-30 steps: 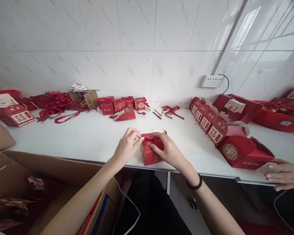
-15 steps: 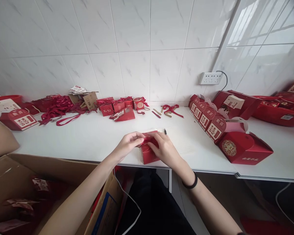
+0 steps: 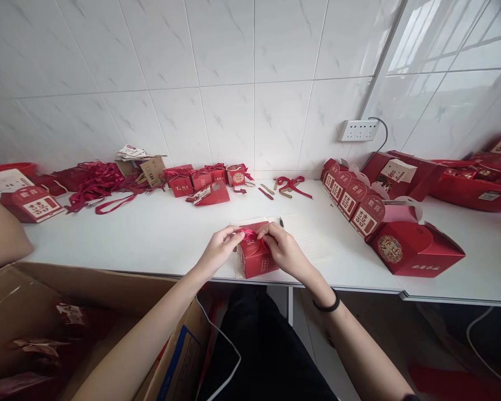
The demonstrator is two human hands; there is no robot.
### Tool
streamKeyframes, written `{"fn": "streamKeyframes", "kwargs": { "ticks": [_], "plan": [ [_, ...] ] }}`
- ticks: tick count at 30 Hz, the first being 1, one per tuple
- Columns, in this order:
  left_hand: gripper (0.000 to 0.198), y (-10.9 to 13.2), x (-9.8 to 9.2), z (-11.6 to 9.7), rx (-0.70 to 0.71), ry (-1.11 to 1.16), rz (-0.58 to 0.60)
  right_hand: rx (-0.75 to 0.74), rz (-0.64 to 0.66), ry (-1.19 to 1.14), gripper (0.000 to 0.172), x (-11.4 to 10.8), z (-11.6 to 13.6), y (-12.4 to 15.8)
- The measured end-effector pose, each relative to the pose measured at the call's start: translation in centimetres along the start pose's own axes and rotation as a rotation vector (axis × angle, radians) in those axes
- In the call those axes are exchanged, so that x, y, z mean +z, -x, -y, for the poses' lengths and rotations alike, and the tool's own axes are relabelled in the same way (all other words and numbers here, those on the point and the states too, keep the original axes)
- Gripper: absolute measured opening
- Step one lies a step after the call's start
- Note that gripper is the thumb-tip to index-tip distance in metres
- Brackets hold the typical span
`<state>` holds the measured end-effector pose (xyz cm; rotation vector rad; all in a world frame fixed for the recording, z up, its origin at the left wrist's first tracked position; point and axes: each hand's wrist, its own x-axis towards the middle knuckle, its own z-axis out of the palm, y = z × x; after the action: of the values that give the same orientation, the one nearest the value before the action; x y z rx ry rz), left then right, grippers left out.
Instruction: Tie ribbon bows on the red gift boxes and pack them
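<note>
A small red gift box (image 3: 256, 259) with gold print sits near the front edge of the white table, on a sheet of paper. Across its top lies a shiny red ribbon (image 3: 247, 234). My left hand (image 3: 223, 243) pinches the ribbon at the box's upper left, fingers closed. At the upper right, my right hand (image 3: 279, 240) also has its fingertips closed on the ribbon, thumb against forefinger. My fingers partly hide the far part of the box top. A black pen (image 3: 281, 221) lies just beyond my right hand.
Several red boxes (image 3: 354, 203) line the right side, with a larger red box (image 3: 417, 249) in front. Ribbons (image 3: 94, 181) and finished-looking boxes (image 3: 200, 181) lie along the wall. A cardboard carton (image 3: 100, 273) stands front left; another person's arm (image 3: 2, 234) rests at the left edge.
My right hand has drawn back to the right from the box's middle, pulling the ribbon outward. More of the box top and the ribbon shows. My left hand has barely moved.
</note>
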<state>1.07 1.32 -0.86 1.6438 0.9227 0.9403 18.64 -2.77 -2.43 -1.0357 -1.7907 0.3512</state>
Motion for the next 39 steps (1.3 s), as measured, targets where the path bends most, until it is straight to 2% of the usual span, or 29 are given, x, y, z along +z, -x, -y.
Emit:
{"fn": "streamKeyframes", "kwargs": {
  "ticks": [2, 5, 11, 14, 15, 17, 19, 20, 23, 26, 28, 31, 34, 36, 39],
  "plan": [
    [0.03, 0.0, 0.0, 0.1, -0.036, 0.119, -0.01, -0.01, 0.002, 0.002, 0.02, 0.0, -0.1, 0.1],
    [0.024, 0.1, -0.1, 0.1, -0.036, 0.233, 0.049, -0.016, 0.016, 0.003, 0.022, -0.1, -0.1, 0.3],
    [0.025, 0.1, -0.2, 0.5, 0.047, 0.195, 0.042, -0.145, 0.05, 0.108, 0.017, -0.4, 0.3, 0.9],
    [0.031, 0.0, -0.3, 0.7, 0.069, 0.199, 0.073, -0.248, 0.049, 0.272, 0.036, 0.0, 0.6, 1.3],
    [0.034, 0.0, -0.4, 0.8, 0.064, 0.205, 0.082, -0.276, 0.032, 0.328, 0.038, 0.2, 0.7, 1.5],
    [0.037, 0.1, -0.5, 0.8, 0.058, 0.214, 0.087, -0.307, -0.037, 0.404, 0.025, 0.7, 0.9, 1.8],
    [0.032, 0.1, -0.5, 0.8, 0.074, 0.209, 0.083, -0.311, -0.133, 0.434, 0.013, 1.1, 1.0, 2.2],
    [0.028, 0.1, -0.5, 0.8, 0.09, 0.198, 0.074, -0.312, -0.181, 0.444, 0.013, 1.4, 1.1, 2.3],
    [0.022, -0.1, -0.5, 0.5, 0.131, 0.062, 0.011, -0.315, -0.255, 0.49, 0.012, 2.1, 1.3, 2.8],
    [0.026, -0.7, -0.2, 0.0, 0.146, -0.217, -0.089, -0.283, -0.248, 0.573, 0.009, 3.0, 1.6, 3.0],
    [0.026, -1.2, 0.1, -0.5, 0.206, -0.385, -0.104, -0.253, -0.266, 0.615, 0.009, 3.7, 1.7, 3.1],
    [0.017, -1.9, 0.5, -1.5, 0.334, -0.545, 0.025, -0.253, -0.361, 0.609, 0.009, 4.6, 2.0, 3.1],
    [0.011, -2.2, 0.7, -2.1, 0.353, -0.629, 0.194, -0.274, -0.474, 0.582, 0.013, 4.9, 2.1, 3.4],
    [0.009, -2.2, 0.8, -2.0, 0.349, -0.647, 0.225, -0.277, -0.521, 0.563, 0.013, 4.8, 2.0, 3.6],
    [0.009, -1.9, 1.0, -1.4, 0.352, -0.635, 0.16, -0.277, -0.561, 0.521, 0.012, 4.6, 1.6, 4.0]
  ]
}}
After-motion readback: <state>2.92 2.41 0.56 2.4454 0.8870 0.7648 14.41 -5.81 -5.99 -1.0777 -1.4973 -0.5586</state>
